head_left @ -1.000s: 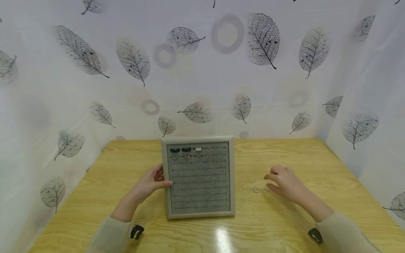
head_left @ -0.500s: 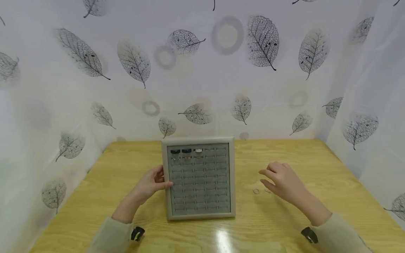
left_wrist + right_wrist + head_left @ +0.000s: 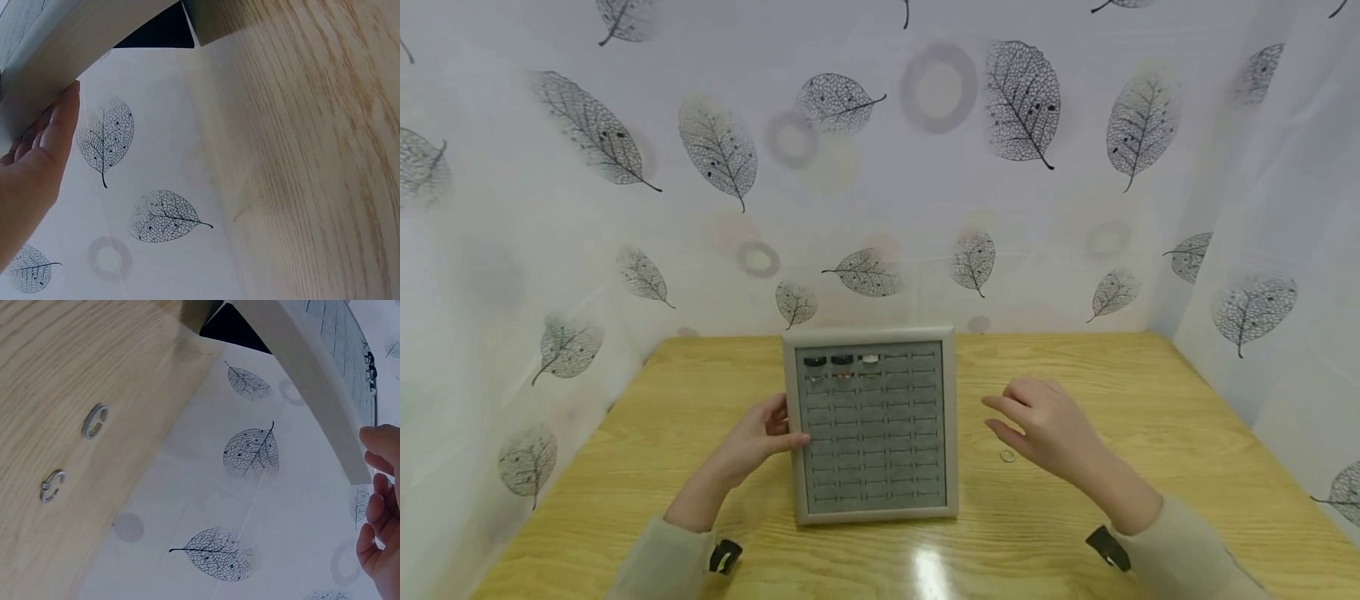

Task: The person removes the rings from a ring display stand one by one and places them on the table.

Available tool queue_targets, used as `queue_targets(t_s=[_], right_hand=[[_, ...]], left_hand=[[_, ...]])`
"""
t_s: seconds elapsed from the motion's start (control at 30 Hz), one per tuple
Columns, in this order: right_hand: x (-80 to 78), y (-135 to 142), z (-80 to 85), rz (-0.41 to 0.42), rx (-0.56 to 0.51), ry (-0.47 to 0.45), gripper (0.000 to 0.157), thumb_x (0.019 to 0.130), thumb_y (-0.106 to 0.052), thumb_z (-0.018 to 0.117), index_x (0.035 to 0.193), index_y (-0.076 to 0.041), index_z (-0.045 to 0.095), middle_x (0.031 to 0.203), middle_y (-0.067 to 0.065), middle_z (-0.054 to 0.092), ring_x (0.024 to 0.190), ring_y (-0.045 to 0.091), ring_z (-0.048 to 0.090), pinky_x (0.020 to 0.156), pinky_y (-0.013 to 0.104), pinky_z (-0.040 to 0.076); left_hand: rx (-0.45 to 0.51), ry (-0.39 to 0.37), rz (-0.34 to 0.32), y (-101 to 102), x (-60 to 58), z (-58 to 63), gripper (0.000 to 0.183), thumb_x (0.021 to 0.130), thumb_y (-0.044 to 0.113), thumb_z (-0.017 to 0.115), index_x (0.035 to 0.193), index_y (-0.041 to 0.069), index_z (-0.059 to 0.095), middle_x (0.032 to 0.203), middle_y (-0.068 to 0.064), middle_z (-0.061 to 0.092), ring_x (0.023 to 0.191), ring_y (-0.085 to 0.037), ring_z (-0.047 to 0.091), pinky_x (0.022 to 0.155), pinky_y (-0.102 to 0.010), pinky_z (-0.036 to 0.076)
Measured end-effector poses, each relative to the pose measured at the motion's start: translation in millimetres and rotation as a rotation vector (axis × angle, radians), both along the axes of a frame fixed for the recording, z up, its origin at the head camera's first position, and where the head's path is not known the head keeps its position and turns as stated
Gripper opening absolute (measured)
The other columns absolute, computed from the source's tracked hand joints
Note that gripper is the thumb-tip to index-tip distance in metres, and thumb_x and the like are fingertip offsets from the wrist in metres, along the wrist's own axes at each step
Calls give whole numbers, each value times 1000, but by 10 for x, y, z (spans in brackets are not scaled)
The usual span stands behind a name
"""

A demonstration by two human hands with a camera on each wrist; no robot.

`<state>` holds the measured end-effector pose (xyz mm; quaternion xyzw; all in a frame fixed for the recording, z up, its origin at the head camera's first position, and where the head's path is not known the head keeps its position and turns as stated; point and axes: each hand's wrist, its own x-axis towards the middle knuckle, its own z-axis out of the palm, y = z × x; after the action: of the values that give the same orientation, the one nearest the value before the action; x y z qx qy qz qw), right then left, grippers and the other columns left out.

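Note:
A ring display board [image 3: 876, 450] with a pale frame and grey slotted padding stands tilted on the table. My left hand [image 3: 752, 442] grips its left edge, thumb on the front and fingers behind. Dark rings [image 3: 828, 361] and a white ring [image 3: 870, 359] sit in the top row, with thinner rings [image 3: 842, 376] below. My right hand [image 3: 1045, 421] hovers right of the board, thumb and forefinger apart, nothing visible between them. In the right wrist view, a silver textured ring [image 3: 95, 421] and another open silver ring [image 3: 52, 485] lie on the table.
The wooden table [image 3: 715, 367] runs back to a white leaf-print curtain [image 3: 880, 192] that also hangs at both sides. A black support [image 3: 234, 328] shows behind the display board.
My right hand has moved left and slightly up from beside the loose rings toward the display board. My left hand keeps its hold on the frame.

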<state>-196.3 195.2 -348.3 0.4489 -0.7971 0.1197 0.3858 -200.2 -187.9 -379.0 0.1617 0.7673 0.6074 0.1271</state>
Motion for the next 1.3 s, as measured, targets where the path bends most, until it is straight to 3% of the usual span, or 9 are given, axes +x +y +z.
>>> queue_targets(t_s=[0.2, 0.43, 0.6, 0.73, 0.93, 1.3], right_hand=[[-28, -189, 98, 62, -48, 65, 37, 92, -30, 44, 81, -5, 68, 66, -1, 48, 55, 13, 40, 47, 27, 35], [-83, -417, 214, 115, -63, 57, 27, 89, -25, 52, 83, -4, 69, 66, 0, 48, 55, 13, 41, 48, 27, 34], [-144, -571, 272, 137, -67, 39, 13, 78, -16, 67, 84, -5, 69, 68, 0, 50, 57, 13, 43, 50, 27, 36], [-202, -694, 325, 166, -81, 51, 19, 66, -9, 74, 83, -5, 68, 68, 1, 50, 56, 13, 42, 51, 28, 38], [-282, -874, 376, 192, -117, 53, 19, 64, -7, 76, 81, -6, 69, 67, 1, 49, 57, 14, 41, 51, 27, 35], [-405, -1058, 404, 202, -123, 67, 15, 65, -6, 75, 78, -5, 68, 65, 1, 48, 56, 14, 40, 50, 27, 32]], left_hand=[[2, 5, 3, -1, 12, 4, 74, 78, 16, 68, 134, -6, 25, 122, -23, 45, 111, -34, 45, 86, -39, 43], [-5, 2, 9, 4, 24, 20, 72, 79, 14, 67, 133, -7, 25, 123, -24, 44, 112, -35, 44, 86, -37, 43], [10, -2, -6, -4, 36, 28, 72, 80, 13, 66, 133, -9, 24, 124, -27, 42, 112, -36, 44, 86, -38, 43], [-3, -2, 2, 0, 36, 32, 72, 80, 15, 67, 133, -8, 23, 125, -26, 42, 114, -36, 42, 87, -38, 42], [-34, 1, 28, 9, 25, 23, 72, 80, 19, 67, 134, -6, 26, 122, -22, 45, 111, -32, 46, 88, -39, 42], [46, 31, 43, 13, -2, 31, 61, 82, 15, 64, 129, -9, 32, 120, -25, 45, 110, -32, 47, 86, -34, 43]])
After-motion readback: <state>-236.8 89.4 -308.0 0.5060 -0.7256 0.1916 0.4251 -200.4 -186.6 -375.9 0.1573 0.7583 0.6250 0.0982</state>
